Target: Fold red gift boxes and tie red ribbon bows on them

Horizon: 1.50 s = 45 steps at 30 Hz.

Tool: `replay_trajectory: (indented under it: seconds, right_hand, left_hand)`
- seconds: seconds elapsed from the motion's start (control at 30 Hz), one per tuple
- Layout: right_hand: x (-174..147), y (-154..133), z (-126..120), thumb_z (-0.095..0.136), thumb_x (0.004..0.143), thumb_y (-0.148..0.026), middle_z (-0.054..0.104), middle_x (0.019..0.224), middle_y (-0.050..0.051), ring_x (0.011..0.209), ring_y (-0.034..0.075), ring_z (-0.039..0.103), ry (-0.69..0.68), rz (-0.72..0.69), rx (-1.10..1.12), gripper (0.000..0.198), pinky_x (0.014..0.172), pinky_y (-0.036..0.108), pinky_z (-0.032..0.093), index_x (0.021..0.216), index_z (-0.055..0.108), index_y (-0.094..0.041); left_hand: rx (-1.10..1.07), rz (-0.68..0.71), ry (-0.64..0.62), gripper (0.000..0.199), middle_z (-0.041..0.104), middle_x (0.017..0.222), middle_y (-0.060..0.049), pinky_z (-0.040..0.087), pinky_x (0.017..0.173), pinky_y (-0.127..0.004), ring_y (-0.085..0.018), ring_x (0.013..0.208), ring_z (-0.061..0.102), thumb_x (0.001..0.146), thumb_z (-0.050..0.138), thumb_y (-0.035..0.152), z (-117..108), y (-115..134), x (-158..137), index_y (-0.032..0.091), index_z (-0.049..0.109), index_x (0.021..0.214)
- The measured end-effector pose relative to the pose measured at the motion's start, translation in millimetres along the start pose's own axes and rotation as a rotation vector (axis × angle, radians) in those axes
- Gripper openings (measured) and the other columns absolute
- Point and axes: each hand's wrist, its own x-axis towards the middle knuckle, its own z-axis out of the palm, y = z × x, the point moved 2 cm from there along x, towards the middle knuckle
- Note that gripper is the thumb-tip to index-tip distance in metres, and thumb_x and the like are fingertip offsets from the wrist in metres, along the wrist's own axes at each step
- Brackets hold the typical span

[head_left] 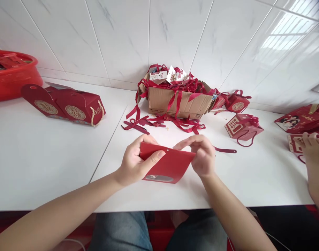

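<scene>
A red paper gift box (167, 164), looking flat, is held upright just over the white table near its front edge. It has a small hole by the top edge and a pale oval patch low on the front. My left hand (139, 158) is closed on its left side, thumb across the front and fingers behind. At the right top corner, my right hand (202, 153) has bent fingers around the edge; its index finger reaches along the back of the top edge. Its thumb is partly hidden.
Behind stands a cardboard box (179, 103) of red ribbons and tags, with ribbons (161, 122) spilling in front. Dark red boxes (70, 106) and a red basin (15, 76) are at left. Small gift boxes (244, 127) stand at right, near another person's hand (314, 157).
</scene>
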Motion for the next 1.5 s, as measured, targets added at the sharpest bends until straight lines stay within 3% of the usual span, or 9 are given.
replay_trajectory:
  seconds: [0.07,0.13,0.23,0.33,0.5,0.63,0.8,1.17,1.5]
  right_hand:
    - [19.7,9.8,-14.0,0.038,0.089,-0.052,0.068,0.072,0.005,0.068,0.019,0.066,0.199,0.074,-0.006,0.040,0.061,0.033,0.051,0.080,0.062,-0.021]
    - [44.5,24.1,-26.8,0.042,0.087,-0.048,0.068,0.079,0.004,0.068,0.015,0.066,0.315,0.205,-0.117,0.035,0.059,0.027,0.049,0.079,0.060,-0.020]
    - [83.3,48.8,-37.7,0.053,0.080,-0.033,0.070,0.090,0.005,0.072,0.015,0.065,0.155,0.399,-0.504,0.022,0.063,0.027,0.051,0.090,0.066,-0.018]
    - [110.3,71.3,-37.7,0.052,0.080,-0.020,0.072,0.087,0.006,0.079,0.016,0.066,-0.059,0.480,-0.849,0.024,0.074,0.030,0.052,0.093,0.072,-0.016]
    - [116.9,100.2,-15.0,0.050,0.088,-0.021,0.070,0.104,0.011,0.098,0.023,0.065,-0.045,0.473,-1.008,0.025,0.086,0.036,0.050,0.102,0.071,-0.017]
    - [106.1,118.2,1.4,0.054,0.090,-0.029,0.065,0.112,0.017,0.101,0.030,0.063,-0.063,0.510,-1.138,0.024,0.082,0.040,0.050,0.105,0.068,-0.016]
    - [103.6,128.2,-0.3,0.055,0.090,-0.029,0.063,0.113,0.011,0.100,0.026,0.062,-0.093,0.502,-1.180,0.025,0.079,0.035,0.049,0.109,0.067,-0.020]
    - [100.2,133.4,-0.2,0.055,0.091,-0.033,0.056,0.122,0.012,0.105,0.025,0.060,-0.066,0.514,-1.152,0.030,0.081,0.033,0.047,0.114,0.064,-0.018]
    - [107.5,114.6,-0.7,0.060,0.082,-0.019,0.068,0.090,0.004,0.079,0.017,0.058,-0.136,0.430,-1.043,0.013,0.067,0.027,0.041,0.095,0.061,-0.019]
  left_hand:
    - [-0.006,0.011,-0.010,0.015,0.060,0.075,-0.001,0.049,0.057,-0.025,-0.013,0.066,0.059,0.083,0.066,0.024,0.4,0.8,-1.0,0.021,0.051,0.081]
    - [-0.012,0.023,-0.017,0.015,0.060,0.076,-0.001,0.049,0.058,-0.025,-0.013,0.068,0.060,0.084,0.065,0.024,0.4,0.7,-1.5,0.021,0.051,0.082]
    - [-0.019,0.041,-0.021,0.014,0.060,0.075,-0.001,0.049,0.059,-0.025,-0.013,0.068,0.060,0.084,0.065,0.022,-0.7,-0.6,-1.9,0.020,0.051,0.082]
    - [-0.026,0.057,-0.042,0.013,0.060,0.075,-0.001,0.049,0.060,-0.026,-0.014,0.069,0.060,0.084,0.064,0.020,-2.6,-1.5,-2.9,0.020,0.052,0.082]
    - [-0.029,0.052,-0.040,0.011,0.061,0.076,-0.003,0.051,0.062,-0.028,-0.016,0.072,0.062,0.084,0.064,0.020,-5.5,-2.4,-4.7,0.020,0.053,0.084]
    - [-0.023,0.051,-0.028,0.010,0.062,0.077,-0.004,0.052,0.064,-0.029,-0.016,0.073,0.062,0.083,0.064,0.019,-5.3,-2.7,-4.1,0.020,0.054,0.085]
    - [-0.033,0.073,-0.037,0.011,0.062,0.077,-0.002,0.052,0.065,-0.028,-0.015,0.073,0.062,0.084,0.064,0.016,-4.7,-1.2,-3.2,0.020,0.055,0.086]
    - [-0.021,0.046,-0.032,0.012,0.061,0.079,-0.002,0.051,0.064,-0.027,-0.014,0.073,0.061,0.084,0.064,0.018,-2.9,-1.4,-3.0,0.020,0.053,0.085]
    - [0.017,0.048,-0.006,0.015,0.059,0.075,0.000,0.049,0.058,-0.024,-0.012,0.067,0.059,0.084,0.064,0.022,-4.8,-2.2,-1.1,0.021,0.050,0.082]
